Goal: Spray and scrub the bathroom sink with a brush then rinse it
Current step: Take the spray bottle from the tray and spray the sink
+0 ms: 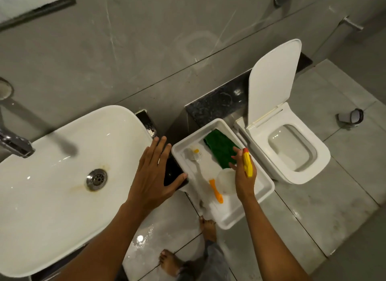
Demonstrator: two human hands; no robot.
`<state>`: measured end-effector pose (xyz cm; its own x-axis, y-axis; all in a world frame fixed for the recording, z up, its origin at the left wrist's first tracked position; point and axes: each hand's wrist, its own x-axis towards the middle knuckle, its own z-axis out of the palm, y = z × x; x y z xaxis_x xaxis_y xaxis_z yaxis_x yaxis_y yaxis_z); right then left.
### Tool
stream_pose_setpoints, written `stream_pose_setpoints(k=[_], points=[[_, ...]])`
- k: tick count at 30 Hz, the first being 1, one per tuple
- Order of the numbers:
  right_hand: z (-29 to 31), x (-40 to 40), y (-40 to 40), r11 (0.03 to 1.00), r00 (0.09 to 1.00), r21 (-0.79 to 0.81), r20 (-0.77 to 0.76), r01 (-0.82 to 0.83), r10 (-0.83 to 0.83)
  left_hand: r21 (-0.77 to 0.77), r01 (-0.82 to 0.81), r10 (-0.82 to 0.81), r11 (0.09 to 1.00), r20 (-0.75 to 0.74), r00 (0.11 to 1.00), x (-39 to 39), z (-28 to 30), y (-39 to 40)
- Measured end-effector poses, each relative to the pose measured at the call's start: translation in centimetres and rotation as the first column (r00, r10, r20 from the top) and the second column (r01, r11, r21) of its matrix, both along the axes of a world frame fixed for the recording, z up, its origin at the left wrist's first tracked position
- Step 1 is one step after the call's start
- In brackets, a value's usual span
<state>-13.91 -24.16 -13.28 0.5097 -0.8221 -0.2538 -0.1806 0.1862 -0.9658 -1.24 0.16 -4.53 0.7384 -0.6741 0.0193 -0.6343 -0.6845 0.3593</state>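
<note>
A white oval sink with a steel drain and rust-coloured stains fills the left. Its chrome tap juts in from the left edge. To its right stands a white tray holding a brush with white bristles and an orange handle, and a green cloth. My right hand is wrapped around a white spray bottle with a yellow trigger head, inside the tray. My left hand hovers flat with spread fingers over the sink's right rim, holding nothing.
A dark flat object lies between sink and tray, partly under my left hand. A white toilet with its lid up stands to the right. A small cup lies on the floor. The tiles by my bare feet look wet.
</note>
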Motion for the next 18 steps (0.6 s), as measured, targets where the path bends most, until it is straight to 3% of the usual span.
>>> stream_pose_setpoints(k=[6,11,15,18], points=[[6.6,1.5,3.9,0.969,0.963,-0.018,0.11,-0.247,0.248,-0.148,-0.206,0.203,0.967,-0.035,0.978,-1.3,1.8,1.7],[14.2,3.0,9.9,0.881,0.886,0.112,0.119,-0.461,0.448,-0.207,-0.387,0.388,0.899,-0.036,0.921,-0.9,3.2,7.2],[18.4,2.9,15.8,0.74,0.762,0.186,0.115,-0.647,0.637,-0.218,-0.553,0.558,0.804,-0.046,0.829,-0.6,3.0,15.2],[19.0,1.7,20.5,0.68,0.708,0.239,0.044,-0.693,0.705,-0.231,-0.76,0.757,0.608,-0.121,0.642,-0.3,2.6,20.8]])
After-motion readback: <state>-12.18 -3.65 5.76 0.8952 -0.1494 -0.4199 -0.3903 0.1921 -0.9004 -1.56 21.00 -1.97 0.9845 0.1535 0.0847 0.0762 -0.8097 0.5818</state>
